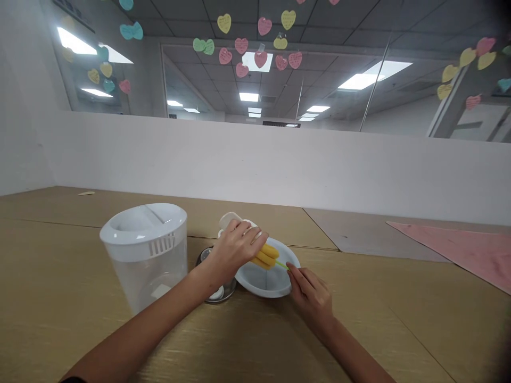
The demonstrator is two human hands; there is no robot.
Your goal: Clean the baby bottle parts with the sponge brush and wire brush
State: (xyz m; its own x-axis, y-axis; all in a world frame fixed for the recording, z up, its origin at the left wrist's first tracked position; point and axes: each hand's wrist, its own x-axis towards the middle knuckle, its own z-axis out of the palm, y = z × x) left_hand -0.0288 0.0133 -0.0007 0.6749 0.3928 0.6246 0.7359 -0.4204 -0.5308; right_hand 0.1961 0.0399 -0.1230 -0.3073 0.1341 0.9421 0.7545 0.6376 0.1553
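Observation:
My left hand (236,246) is closed around a yellow lobed object (266,257), whose near end sticks out past the fingers. A thin bright green strip (282,264) runs from it to my right hand (313,295), which pinches the strip between thumb and fingers. Under both hands lies a white bowl (261,293), tilted in view. Behind my left hand a white item (229,219) shows only in part; I cannot tell its kind. A round metal dish (221,298) with white pieces in it is partly hidden by my left forearm.
A clear plastic pitcher (146,266) with a white lid stands to the left, close to my left forearm. At the far right lies a pink cloth or sheet (459,247). The brown-covered table (359,330) meets a white wall with windows bearing heart-shaped notes.

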